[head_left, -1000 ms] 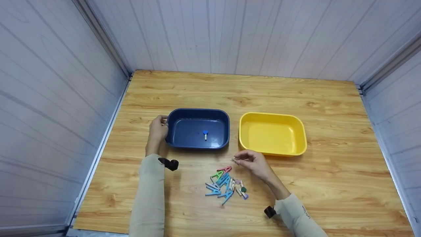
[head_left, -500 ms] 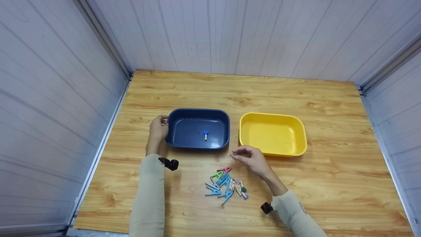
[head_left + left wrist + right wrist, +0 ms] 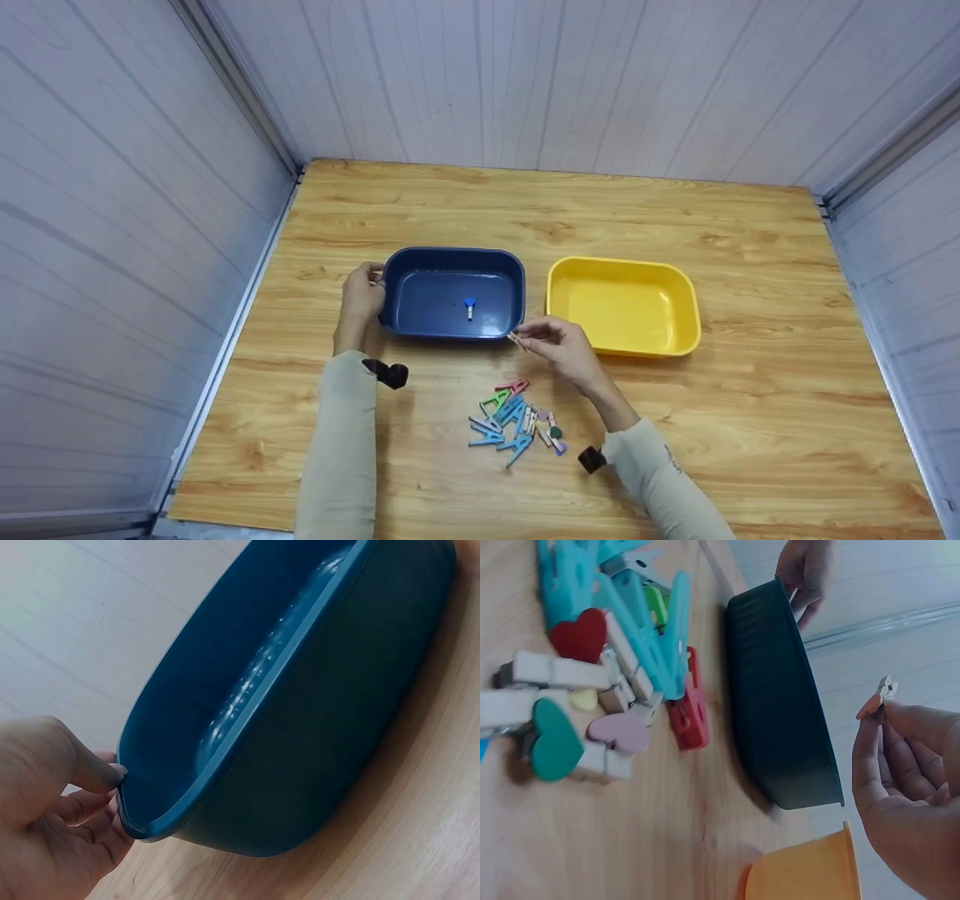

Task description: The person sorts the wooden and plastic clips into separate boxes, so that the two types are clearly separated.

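My left hand (image 3: pixel 361 301) grips the left end of a dark blue basin (image 3: pixel 424 304); in the left wrist view its thumb lies at the rim, with the fingers against the outside. One small clothespin with a blue heart (image 3: pixel 469 304) lies inside the basin. At the basin's front right corner, my right hand (image 3: pixel 564 351) pinches a small wooden clothespin (image 3: pixel 886 688) between thumb and fingertips. An orange-looking piece shows on that clothespin in the right wrist view. A pile of clothespins (image 3: pixel 514 416) lies in front, some plastic and some wooden with hearts (image 3: pixel 557 741).
A yellow basin (image 3: pixel 622 304) stands right of the blue one, a narrow gap between them; only the blue heart clothespin is seen in either. Both basins rest on a wood-grain table (image 3: pixel 787 315). Pale panel walls (image 3: pixel 495 82) enclose its back and sides.
My right hand has moved up and left with the clothespin, from above the pile to the blue basin's front right corner. My left hand keeps its place on the basin.
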Demonstrator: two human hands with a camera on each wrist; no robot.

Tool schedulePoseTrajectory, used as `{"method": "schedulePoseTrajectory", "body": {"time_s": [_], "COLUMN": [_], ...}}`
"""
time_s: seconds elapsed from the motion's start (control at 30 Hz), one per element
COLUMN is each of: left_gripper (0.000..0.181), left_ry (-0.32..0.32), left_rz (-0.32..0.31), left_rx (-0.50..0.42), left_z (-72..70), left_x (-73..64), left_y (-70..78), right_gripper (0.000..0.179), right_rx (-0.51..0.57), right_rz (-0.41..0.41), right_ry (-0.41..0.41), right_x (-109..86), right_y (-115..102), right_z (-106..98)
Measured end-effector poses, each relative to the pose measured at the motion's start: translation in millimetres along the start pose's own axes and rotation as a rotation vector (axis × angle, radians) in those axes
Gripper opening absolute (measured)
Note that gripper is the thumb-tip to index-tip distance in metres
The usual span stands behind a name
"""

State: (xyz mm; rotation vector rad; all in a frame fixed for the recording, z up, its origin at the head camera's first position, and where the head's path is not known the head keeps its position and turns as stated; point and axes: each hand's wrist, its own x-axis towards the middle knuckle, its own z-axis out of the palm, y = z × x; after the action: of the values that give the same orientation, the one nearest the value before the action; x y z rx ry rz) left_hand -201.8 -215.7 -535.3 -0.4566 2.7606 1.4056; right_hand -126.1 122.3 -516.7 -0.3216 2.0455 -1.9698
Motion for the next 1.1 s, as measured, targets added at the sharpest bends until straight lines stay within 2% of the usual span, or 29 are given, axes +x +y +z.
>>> {"method": "schedulePoseTrajectory", "body": {"time_s": [0.2, 0.43, 0.63, 0.87, 1.1], "left_gripper": [0.036, 0.035, 0.035, 0.036, 0.036], "left_ry": [-0.007, -0.016, -0.014, -0.007, 0.005], "left_rz": [-0.008, -0.019, 0.002, 0.008, 0.002], "left_rx": [-0.002, -0.006, 0.013, 0.01, 0.004], "left_z": [-0.5, -0.5, -0.5, -0.6, -0.2], "left_x": [0.5, 1.1, 2.9, 1.9, 1.8], "left_y": [1.4, 0.5, -0.2, -1.1, -0.7], "right_gripper": [0.023, 0.023, 0.023, 0.022, 0.02], "right_rx": [0.022, -0.042, -0.08, -0.119, -0.102], "right_rz": [0.002, 0.004, 0.02, 0.001, -0.008], "right_ry": [0.002, 0.023, 0.027, 0.051, 0.059], "right_x": [9.7, 18.4, 30.5, 54.8, 66.6], "right_y": [-1.6, -7.0, -9.6, 9.2, 8.2], "right_z": [5.5, 10.2, 12.3, 12.3, 21.0]}}
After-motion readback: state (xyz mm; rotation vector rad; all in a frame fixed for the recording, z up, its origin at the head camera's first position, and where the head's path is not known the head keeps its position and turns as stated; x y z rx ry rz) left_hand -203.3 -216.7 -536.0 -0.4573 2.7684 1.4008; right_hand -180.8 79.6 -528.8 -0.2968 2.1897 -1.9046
